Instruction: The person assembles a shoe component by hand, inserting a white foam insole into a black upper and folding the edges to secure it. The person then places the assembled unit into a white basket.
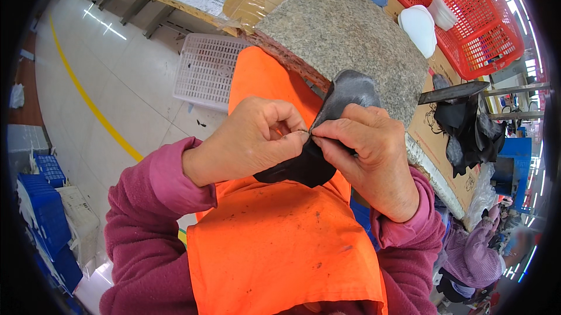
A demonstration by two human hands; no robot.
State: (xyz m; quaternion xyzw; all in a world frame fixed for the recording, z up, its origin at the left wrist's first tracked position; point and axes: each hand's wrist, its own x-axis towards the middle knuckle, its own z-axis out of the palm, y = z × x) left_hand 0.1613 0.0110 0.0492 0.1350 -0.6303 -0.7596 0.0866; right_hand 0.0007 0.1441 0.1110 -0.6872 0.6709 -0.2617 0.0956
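- Left sleeve (140,221): plum-magenta fleece, napped surface, creased along its length.
- Left cuff (178,169): wide band of smooth, slightly shiny pinkish-purple fabric, lighter than the fleece.
- Right sleeve (422,248): matching plum-magenta fleece.
- Right cuff (403,224): the same smooth pinkish-purple fabric.
- Apron (280,251): bright orange, smooth fabric; dark specks and smudges scattered over the front.
- Left hand (248,139) and right hand (371,154): bare, fingernails visible.

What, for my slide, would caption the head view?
Left hand and right hand meet at the edge of a black leather-like piece above an orange apron.
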